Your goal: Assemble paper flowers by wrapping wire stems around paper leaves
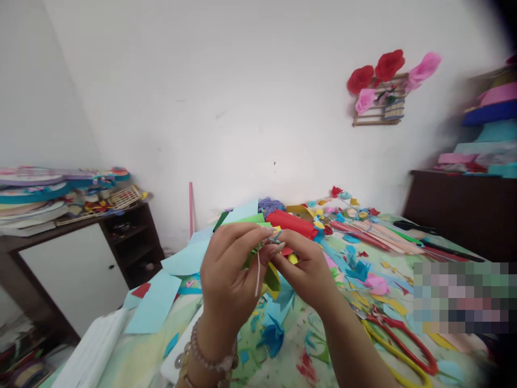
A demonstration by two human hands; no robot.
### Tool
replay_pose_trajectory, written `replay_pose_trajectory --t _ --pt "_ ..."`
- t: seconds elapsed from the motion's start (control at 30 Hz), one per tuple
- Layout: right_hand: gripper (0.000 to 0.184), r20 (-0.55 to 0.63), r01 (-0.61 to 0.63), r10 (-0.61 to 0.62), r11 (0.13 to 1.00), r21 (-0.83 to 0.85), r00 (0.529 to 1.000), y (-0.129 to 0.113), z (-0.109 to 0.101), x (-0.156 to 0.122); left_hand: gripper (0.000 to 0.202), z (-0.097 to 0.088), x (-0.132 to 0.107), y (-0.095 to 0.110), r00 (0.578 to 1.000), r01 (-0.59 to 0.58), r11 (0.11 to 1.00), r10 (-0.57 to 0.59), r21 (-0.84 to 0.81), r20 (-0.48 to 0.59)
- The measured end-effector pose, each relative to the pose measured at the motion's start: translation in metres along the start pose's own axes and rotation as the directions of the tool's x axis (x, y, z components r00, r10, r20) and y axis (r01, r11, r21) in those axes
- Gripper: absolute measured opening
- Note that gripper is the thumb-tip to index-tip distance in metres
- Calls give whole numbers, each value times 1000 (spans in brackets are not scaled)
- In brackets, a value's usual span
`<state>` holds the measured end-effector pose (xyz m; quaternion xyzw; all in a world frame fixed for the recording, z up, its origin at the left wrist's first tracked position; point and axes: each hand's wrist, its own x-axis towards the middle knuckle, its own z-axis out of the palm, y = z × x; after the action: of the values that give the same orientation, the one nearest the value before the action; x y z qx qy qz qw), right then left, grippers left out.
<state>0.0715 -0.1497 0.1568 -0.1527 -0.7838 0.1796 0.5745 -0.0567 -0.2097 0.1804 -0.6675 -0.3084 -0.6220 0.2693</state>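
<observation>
Both hands meet over the middle of the table, their fingertips pinched together. My left hand [230, 264], with bead bracelets at its wrist, is closed on a small paper flower, most of it hidden by the fingers. A thin white stem [257, 277] hangs down from the left fingers, and yellow-green paper petals [272, 277] show below the fingertips. My right hand [309, 264] is closed too, its thumb and forefinger pinching the flower's top, where a small blue-grey bit shows. Under the hands lies a blue paper flower [272, 337].
Red-handled scissors [407, 334] and yellow-handled scissors [390, 347] lie at right front. Light blue paper sheets [155, 304] are at left, a red paper roll [293, 222] behind the hands. Paper scraps and small flowers cover the right side. Cabinets [76, 264] flank the table.
</observation>
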Motion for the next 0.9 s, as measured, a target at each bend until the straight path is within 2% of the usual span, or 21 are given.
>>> replay_pose_trajectory --t 0.13,0.3,0.4,0.47,0.53,0.6,0.67,0.77,0.9 --pt "9 -11 -4 3 999 -43 1000 -6 -2 2 24 -6 -2 5 998 -16 1000 15 -9 -58" --pt "8 -166 49 -68 992 -114 984 -10 0 2 16 -1 -5 8 992 91 996 -91 -5 -84" --pt "6 -147 103 -118 989 -106 982 -8 1 3 10 6 -6 10 979 180 983 -175 37 -110" --pt "7 -122 111 -121 990 -89 985 -7 1 4 6 10 -6 13 943 306 952 -307 -25 -127" --pt "7 -108 98 -104 993 -59 989 -6 0 5 8 13 -6 15 890 423 899 -435 -112 -133" --pt "7 -105 90 -93 996 -27 990 -5 1 5 10 15 -5 14 860 475 868 -493 -143 -133" --pt "6 -108 84 -83 996 5 991 -3 1 6 11 15 -4 11 867 467 875 -482 -129 -125" --pt "7 -112 58 -52 997 56 992 0 2 8 10 14 -4 2 917 388 918 -393 -82 -65" --pt "10 -126 -11 24 994 105 992 3 0 9 10 12 -6 -13 991 134 990 -134 -48 9"
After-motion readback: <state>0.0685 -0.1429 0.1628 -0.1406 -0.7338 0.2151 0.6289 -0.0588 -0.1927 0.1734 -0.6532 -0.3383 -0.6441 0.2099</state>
